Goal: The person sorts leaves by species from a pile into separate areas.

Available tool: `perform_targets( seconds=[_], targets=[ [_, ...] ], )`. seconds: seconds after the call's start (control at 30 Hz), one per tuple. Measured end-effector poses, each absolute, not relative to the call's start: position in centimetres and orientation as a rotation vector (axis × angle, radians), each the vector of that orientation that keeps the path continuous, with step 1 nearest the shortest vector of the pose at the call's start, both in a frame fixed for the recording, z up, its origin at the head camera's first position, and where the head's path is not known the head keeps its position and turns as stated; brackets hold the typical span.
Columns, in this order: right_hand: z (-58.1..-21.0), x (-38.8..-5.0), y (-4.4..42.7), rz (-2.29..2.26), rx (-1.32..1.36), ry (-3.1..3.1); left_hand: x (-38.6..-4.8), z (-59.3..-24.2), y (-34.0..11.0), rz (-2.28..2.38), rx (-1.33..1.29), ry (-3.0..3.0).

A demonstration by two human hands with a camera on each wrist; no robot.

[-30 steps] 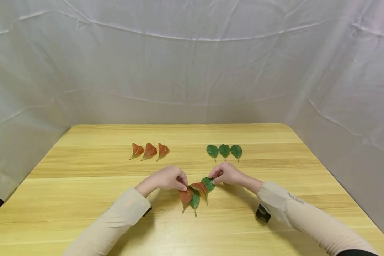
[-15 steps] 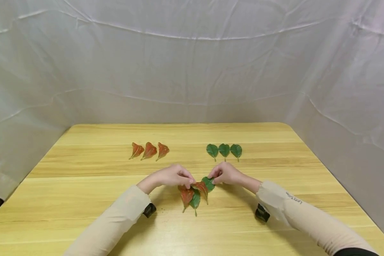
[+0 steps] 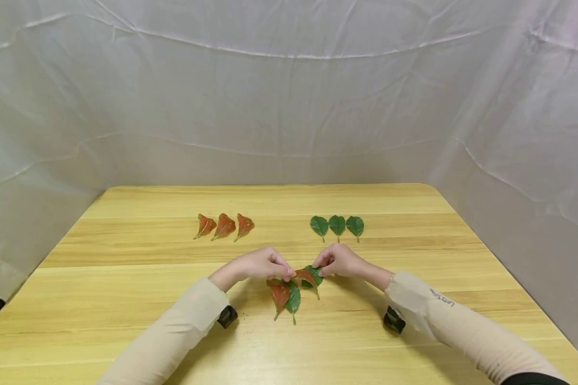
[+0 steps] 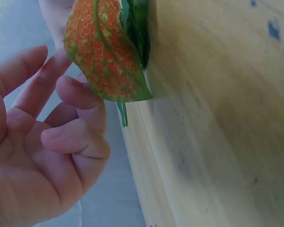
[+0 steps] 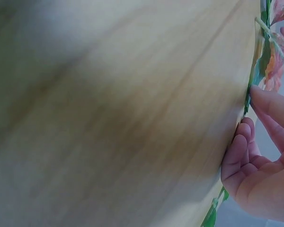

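In the head view my left hand [image 3: 264, 263] pinches the upper left edge of a red leaf [image 3: 307, 275]. That leaf lies partly over a green leaf [image 3: 317, 279], whose edge my right hand [image 3: 340, 260] holds between thumb and finger. Just below the left fingers, another red leaf [image 3: 278, 293] overlaps a green leaf [image 3: 293, 298] on the table, both stems toward me. The left wrist view has a red, green-veined leaf [image 4: 104, 54] close to the fingers. In the right wrist view the thumb and fingers [image 5: 270, 101] are low at the tabletop.
Three red leaves [image 3: 225, 226] lie in a row at the back left of the wooden table [image 3: 125, 299]. Three green leaves [image 3: 337, 225] form a row at the back right. Behind the table hangs a pale curtain [image 3: 289, 107].
My left hand has shifted right from the leftmost red leaf to the second red leaf, and that leaf has moved right, further over the green one. The right hand stays in place.
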State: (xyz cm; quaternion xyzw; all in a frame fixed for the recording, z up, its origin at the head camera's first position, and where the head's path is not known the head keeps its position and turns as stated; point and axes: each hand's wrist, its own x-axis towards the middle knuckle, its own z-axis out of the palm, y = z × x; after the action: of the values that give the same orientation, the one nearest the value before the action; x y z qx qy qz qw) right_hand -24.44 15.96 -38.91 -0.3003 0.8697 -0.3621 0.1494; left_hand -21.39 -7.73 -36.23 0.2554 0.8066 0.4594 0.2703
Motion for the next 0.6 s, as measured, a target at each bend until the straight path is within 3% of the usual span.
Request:
perform_targets(
  seconds=[0.6],
  targets=[
    [-39.16,-24.59,16.01,-1.009,-0.901,2.527,-21.60,-36.62,-7.16,1.319,0.642,2.096]
  ],
)
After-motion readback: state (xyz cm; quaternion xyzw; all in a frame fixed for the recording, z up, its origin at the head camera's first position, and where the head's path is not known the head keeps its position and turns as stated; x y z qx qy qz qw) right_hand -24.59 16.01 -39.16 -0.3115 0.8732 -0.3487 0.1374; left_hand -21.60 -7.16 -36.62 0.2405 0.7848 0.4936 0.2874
